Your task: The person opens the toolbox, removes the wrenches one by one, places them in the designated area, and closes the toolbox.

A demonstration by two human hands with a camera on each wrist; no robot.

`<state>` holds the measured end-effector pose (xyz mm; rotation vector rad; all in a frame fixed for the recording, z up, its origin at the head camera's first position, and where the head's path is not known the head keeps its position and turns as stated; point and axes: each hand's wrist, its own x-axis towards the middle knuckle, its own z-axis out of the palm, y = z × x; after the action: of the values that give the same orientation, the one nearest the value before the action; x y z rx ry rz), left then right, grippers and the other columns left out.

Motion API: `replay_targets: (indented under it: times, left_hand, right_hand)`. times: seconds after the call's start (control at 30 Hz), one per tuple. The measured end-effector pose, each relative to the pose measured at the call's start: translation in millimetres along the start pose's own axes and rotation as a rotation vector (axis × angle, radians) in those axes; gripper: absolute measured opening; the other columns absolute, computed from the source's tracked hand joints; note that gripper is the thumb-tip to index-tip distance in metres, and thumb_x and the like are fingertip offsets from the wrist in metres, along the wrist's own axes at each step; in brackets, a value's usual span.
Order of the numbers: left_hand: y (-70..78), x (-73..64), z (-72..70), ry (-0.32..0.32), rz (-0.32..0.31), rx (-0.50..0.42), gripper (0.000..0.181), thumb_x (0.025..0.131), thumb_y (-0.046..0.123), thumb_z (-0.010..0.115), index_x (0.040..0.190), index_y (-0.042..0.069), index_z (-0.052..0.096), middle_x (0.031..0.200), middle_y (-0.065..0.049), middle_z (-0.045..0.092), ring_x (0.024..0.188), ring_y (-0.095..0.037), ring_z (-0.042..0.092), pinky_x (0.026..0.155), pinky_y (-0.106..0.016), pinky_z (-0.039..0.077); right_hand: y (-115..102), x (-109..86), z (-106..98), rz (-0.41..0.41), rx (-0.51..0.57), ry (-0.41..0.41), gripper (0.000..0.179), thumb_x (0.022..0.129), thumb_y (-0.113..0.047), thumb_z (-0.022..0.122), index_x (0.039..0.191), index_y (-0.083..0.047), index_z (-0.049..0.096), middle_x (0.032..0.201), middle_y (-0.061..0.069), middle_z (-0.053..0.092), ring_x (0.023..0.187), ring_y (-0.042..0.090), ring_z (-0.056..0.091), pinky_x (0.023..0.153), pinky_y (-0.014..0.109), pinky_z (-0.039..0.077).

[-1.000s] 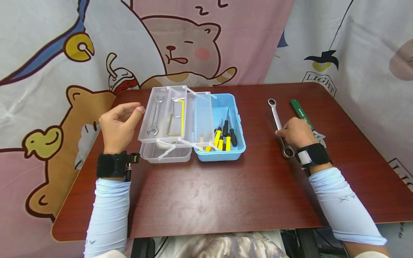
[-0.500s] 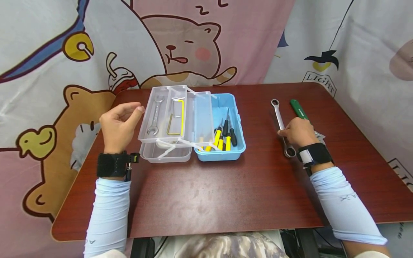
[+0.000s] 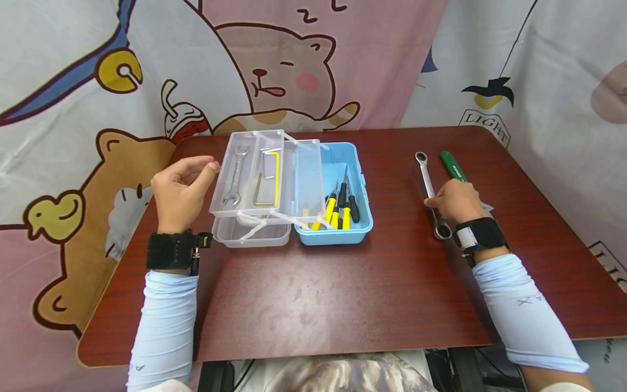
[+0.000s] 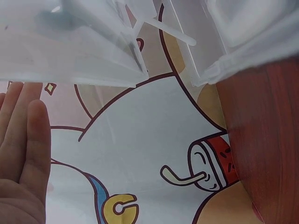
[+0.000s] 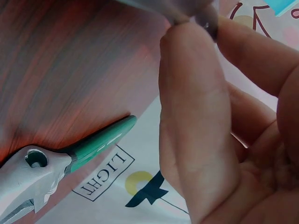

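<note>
My right hand (image 3: 456,200) pinches a double-ended ratchet wrench (image 3: 428,182) near its middle, at the right side of the table. Close-up, in the right wrist view, thumb and fingertip meet on the wrench's grey shaft (image 5: 206,21), most of which is out of frame or blurred. Beside the hand lies a green-handled adjustable wrench (image 3: 453,165), its head partly hidden by the hand in the head view. My left hand (image 3: 181,190) is raised at the left edge of a clear plastic tray (image 3: 309,179). Its fingers are fairly straight and hold nothing; whether they touch the tray, I cannot tell.
A blue toolbox (image 3: 352,238) stands unfolded at the table's back left, with several screwdrivers (image 3: 331,206) inside. In its clear upper tray lie an open-ended wrench (image 3: 237,177) and hex keys (image 3: 277,179). A patterned cloth (image 3: 372,65) hangs behind the brown table (image 3: 303,305).
My right hand and the ratchet wrench have shifted slightly to the right, closer to the adjustable wrench. My left hand and the toolbox stay where they were.
</note>
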<state>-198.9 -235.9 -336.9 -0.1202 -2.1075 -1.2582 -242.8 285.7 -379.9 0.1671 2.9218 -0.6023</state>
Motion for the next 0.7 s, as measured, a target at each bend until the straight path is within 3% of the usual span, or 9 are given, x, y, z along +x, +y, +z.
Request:
replay_targets:
  times: [0.7]
  left_hand:
    - [-5.3, 0.4, 1.6, -0.001, 0.014, -0.006, 0.021, 0.093, 0.020, 0.079, 0.107, 0.005, 0.082, 0.100, -0.010, 0.079, 0.084, 0.003, 0.070, 0.079, -0.014, 0.053]
  right_hand:
    - [9.1, 8.7, -1.9, 0.045, -0.027, -0.036, 0.042, 0.098, -0.028, 0.071, 0.066, -0.002, 0.069, 0.055, 0.004, 0.054, 0.053, 0.019, 0.051, 0.048, 0.031, 0.039]
